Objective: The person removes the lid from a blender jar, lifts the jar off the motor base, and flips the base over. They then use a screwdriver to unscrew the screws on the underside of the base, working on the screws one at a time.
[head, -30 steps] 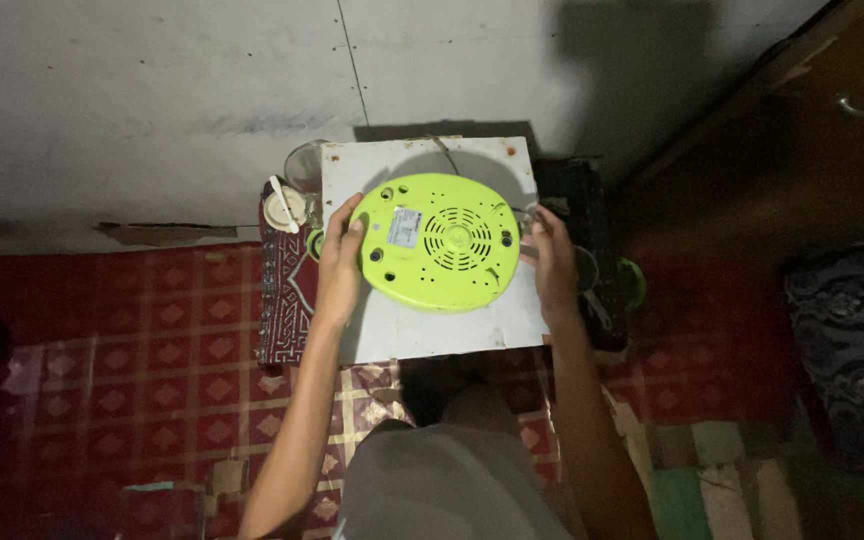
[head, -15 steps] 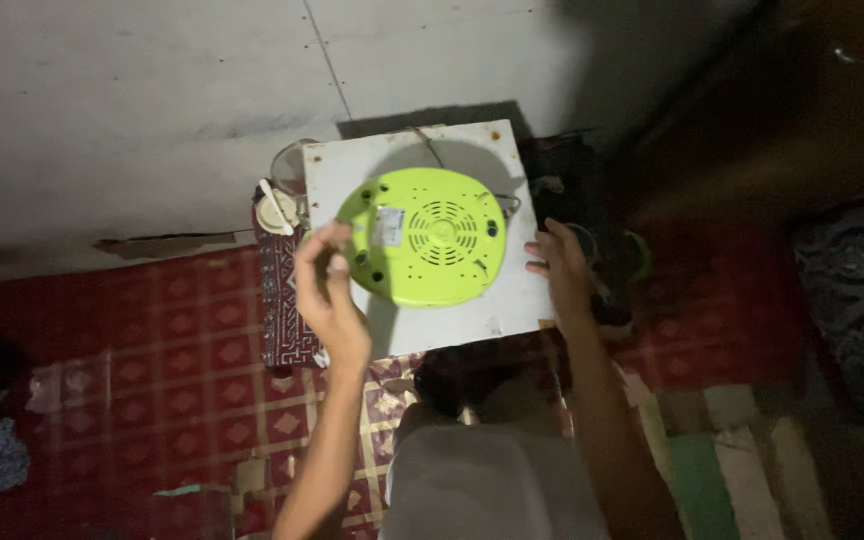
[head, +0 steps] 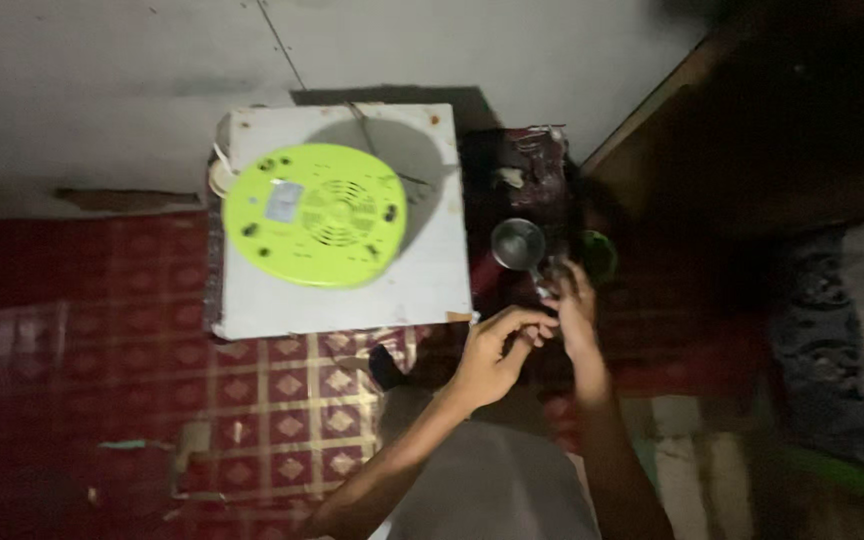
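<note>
Both hands left the green appliance (head: 314,214); right hand (head: 574,305) grips steel cup (head: 518,245).

a low table (head: 422,290) stands far in the scene, against the wall (head: 102,80). a round appliance (head: 314,214) lies on the table, toward its left side, with a cord (head: 372,130) running from it to the far edge. right of the table sits a dark box (head: 522,170). a small round metal cup (head: 518,245) is just near of that box. the right hand (head: 574,305) is at the cup's near side, and the left hand (head: 497,350) is just left of it, nearer still, fingertips meeting the right hand. a patterned mat (head: 282,400) covers the floor near and left of the table. bedding (head: 852,340) lies far right.
</note>
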`<state>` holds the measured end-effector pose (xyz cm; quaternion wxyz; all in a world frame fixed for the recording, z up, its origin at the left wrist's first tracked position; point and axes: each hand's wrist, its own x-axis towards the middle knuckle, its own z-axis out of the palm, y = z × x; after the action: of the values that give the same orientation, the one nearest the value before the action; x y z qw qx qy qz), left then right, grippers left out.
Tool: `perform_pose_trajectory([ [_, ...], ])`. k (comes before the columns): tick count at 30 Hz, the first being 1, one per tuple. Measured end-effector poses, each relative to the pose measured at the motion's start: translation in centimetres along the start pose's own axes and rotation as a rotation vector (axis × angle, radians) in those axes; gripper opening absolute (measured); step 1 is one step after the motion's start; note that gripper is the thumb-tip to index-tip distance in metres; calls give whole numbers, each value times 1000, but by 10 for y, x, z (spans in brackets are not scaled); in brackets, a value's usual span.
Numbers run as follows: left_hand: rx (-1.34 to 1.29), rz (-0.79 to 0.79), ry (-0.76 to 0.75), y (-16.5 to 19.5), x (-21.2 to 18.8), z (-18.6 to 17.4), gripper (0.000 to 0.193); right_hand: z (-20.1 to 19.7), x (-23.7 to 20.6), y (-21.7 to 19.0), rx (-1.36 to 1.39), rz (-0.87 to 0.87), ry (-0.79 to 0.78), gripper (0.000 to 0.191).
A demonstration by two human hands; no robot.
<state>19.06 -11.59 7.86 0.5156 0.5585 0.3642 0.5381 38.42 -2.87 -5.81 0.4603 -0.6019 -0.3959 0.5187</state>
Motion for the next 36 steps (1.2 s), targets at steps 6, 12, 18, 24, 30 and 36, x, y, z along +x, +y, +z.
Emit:
perform_pose_trajectory([
  [6, 134, -152, 71, -72, -9, 34, 35, -25, -9, 10, -23, 99, -84, 39],
  [12, 350, -534, 285, -148, -24, 27, 30, -10, -23, 16, -121, 215, -167, 36],
  [18, 760, -664, 390, -186, -24, -8, 39, 38, -27, 29, -170, 278, -236, 37],
  [24, 920, -751, 461, -189, -5, -29, 51, 67, -29, 37, -153, 338, -312, 37],
  [30, 936, -647, 525, -189, 4, -32, 61, 71, -25, 39, -178, 330, -310, 34],
  [36, 1060, -646, 523, -205, 6, -39, 60, 82, -18, 39, -209, 299, -289, 31],
])
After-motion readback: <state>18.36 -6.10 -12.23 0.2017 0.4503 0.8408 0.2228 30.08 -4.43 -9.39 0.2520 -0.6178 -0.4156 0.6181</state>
